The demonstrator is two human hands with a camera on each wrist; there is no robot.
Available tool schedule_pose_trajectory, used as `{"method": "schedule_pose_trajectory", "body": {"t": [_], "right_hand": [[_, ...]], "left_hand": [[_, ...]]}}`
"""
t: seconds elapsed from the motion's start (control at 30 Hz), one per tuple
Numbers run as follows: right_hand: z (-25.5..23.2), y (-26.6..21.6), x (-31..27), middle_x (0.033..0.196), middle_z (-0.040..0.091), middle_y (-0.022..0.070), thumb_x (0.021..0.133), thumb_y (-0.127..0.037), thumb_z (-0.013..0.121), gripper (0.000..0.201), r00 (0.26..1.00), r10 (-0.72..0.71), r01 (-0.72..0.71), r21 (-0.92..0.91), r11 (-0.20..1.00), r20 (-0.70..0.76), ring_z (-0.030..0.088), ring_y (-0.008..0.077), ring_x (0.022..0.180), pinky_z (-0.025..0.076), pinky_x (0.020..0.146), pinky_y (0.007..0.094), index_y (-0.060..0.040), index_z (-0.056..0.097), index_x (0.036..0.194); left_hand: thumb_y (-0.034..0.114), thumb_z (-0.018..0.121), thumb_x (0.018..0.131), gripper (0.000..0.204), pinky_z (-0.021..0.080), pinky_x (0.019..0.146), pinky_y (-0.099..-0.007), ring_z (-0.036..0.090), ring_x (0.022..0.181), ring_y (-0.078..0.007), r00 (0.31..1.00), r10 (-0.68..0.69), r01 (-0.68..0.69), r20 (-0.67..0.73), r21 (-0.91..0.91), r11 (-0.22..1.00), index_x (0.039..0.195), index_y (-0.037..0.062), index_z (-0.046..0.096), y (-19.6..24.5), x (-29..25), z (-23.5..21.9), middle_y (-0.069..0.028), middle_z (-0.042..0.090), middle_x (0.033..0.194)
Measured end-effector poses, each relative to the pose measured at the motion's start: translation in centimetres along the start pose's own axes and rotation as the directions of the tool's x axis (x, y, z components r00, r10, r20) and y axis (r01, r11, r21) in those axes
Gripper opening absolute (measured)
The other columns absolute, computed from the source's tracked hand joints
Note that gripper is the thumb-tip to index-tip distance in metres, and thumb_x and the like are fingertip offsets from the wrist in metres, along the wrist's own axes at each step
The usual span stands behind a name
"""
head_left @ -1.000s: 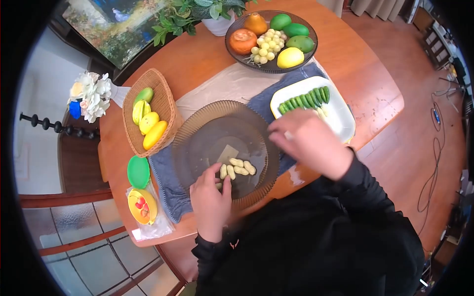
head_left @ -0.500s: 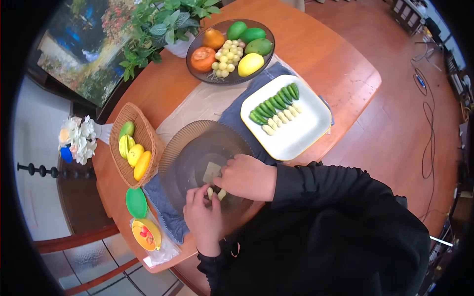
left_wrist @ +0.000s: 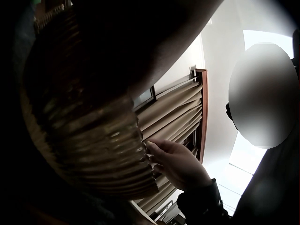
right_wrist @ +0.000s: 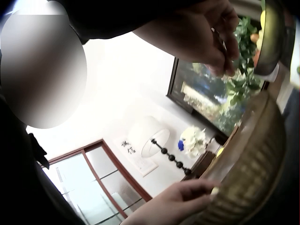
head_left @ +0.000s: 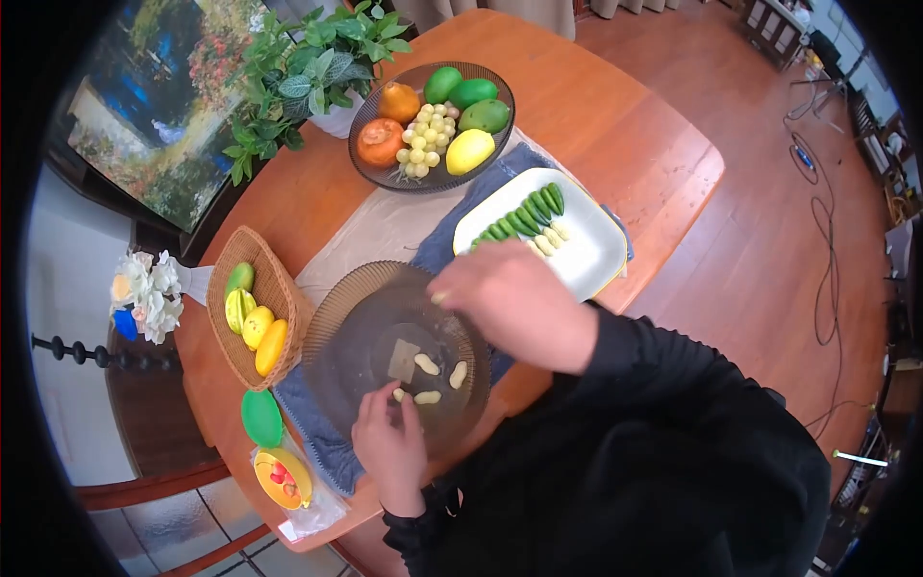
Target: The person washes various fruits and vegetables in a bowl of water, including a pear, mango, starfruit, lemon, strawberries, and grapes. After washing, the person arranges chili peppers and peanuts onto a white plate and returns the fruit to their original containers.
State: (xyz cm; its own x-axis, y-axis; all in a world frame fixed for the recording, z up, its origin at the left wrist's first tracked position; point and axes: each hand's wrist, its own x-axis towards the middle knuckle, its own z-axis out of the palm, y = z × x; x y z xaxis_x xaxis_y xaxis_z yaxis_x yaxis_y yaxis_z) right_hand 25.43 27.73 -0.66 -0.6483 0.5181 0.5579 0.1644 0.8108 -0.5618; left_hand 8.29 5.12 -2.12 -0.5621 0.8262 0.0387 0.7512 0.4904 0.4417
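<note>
Three pale peanuts (head_left: 426,363) lie loose in a ribbed smoky glass bowl (head_left: 336,300); a fourth (head_left: 399,394) is pinched at the left hand (head_left: 389,452). A small pale piece (head_left: 438,299) is pinched by the raised right hand (head_left: 519,303). Shells are best gripped lightly at mid-length, with sleeves held clear of the white tray (head_left: 601,255). The polished wooden surface (head_left: 615,106) is partly covered by a blue cloth (head_left: 322,438); at far right, a reddish wooden floor (head_left: 731,260) is seen.

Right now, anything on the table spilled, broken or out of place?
Nothing visibly spilled or broken. Only oddity: crumpled clear plastic under the yellow bowl, near the edge of the table; looks like stray packaging.
</note>
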Motion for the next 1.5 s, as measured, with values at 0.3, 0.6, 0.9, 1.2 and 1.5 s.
{"method": "schedule_pose_trajectory", "body": {"t": [0.3, 0.6, 0.9, 1.2, 1.5], "right_hand": [[-7.1, 9.7, -3.3, 0.091, 0.076, 0.0205, 0.09, -0.02, 0.084, 0.022, 0.86, 0.503, -0.509, -0.242, 0.826, -0.088, 0.073, 0.0424, 0.089, 0.058, 0.081, 0.0508, -0.0007, 0.077, 0.095], [-6.2, 12.4, -5.5, 0.097, 0.075, 0.0272, 0.094, -0.007, 0.075, 0.016, 0.83, 0.556, -0.527, -0.364, 0.768, -0.03, 0.075, 0.046, 0.093, 0.06, 0.085, 0.0507, 0.0034, 0.079, 0.106], [-5.7, 11.0, -5.6, 0.107, 0.076, 0.0242, 0.093, -0.006, 0.076, 0.016, 0.832, 0.554, -0.481, -0.483, 0.731, 0.01, 0.074, 0.0451, 0.099, 0.06, 0.089, 0.0501, -0.0001, 0.082, 0.108], [-4.8, 11.5, -5.9, 0.103, 0.074, 0.0207, 0.094, -0.017, 0.077, 0.016, 0.773, 0.634, -0.534, -0.568, 0.627, -0.027, 0.075, 0.0421, 0.094, 0.06, 0.083, 0.0518, -0.0006, 0.079, 0.095], [-4.3, 11.1, -5.4, 0.087, 0.075, 0.0225, 0.091, -0.014, 0.074, 0.017, 0.797, 0.604, -0.494, -0.605, 0.625, -0.026, 0.077, 0.0407, 0.084, 0.063, 0.073, 0.0484, 0.001, 0.076, 0.085]], "left_hand": [[0.017, 0.074, 0.098, 0.023, 0.051, 0.082, -0.0424, 0.07, 0.081, -0.0256, 0.999, -0.052, 0.052, -0.001, -0.035, 0.998, 0.119, 0.0094, 0.077, 0.2, -0.1, -0.1, -0.0059, 0.071, 0.097], [0.016, 0.075, 0.098, 0.023, 0.057, 0.077, -0.0425, 0.077, 0.082, -0.0288, 0.999, -0.026, 0.025, -0.021, -0.056, 0.998, 0.118, 0.0067, 0.079, 0.2, 0.0, -0.1, -0.0118, 0.078, 0.096], [0.016, 0.076, 0.099, 0.022, 0.059, 0.077, -0.043, 0.079, 0.085, -0.0301, 0.997, -0.077, 0.076, -0.016, -0.072, 0.995, 0.119, 0.0073, 0.078, 0.3, 0.0, -0.1, -0.0147, 0.08, 0.094], [0.017, 0.075, 0.1, 0.02, 0.06, 0.078, -0.043, 0.08, 0.085, -0.0301, 0.997, -0.082, 0.081, -0.01, -0.082, 0.993, 0.118, 0.0086, 0.077, 0.0, -0.1, 0.0, -0.0141, 0.08, 0.094], [0.017, 0.074, 0.101, 0.019, 0.06, 0.078, -0.0428, 0.081, 0.086, -0.0299, 0.997, -0.076, 0.075, -0.012, -0.089, 0.993, 0.118, 0.0071, 0.077, 0.2, -0.1, -0.1, -0.0133, 0.081, 0.095]]}}
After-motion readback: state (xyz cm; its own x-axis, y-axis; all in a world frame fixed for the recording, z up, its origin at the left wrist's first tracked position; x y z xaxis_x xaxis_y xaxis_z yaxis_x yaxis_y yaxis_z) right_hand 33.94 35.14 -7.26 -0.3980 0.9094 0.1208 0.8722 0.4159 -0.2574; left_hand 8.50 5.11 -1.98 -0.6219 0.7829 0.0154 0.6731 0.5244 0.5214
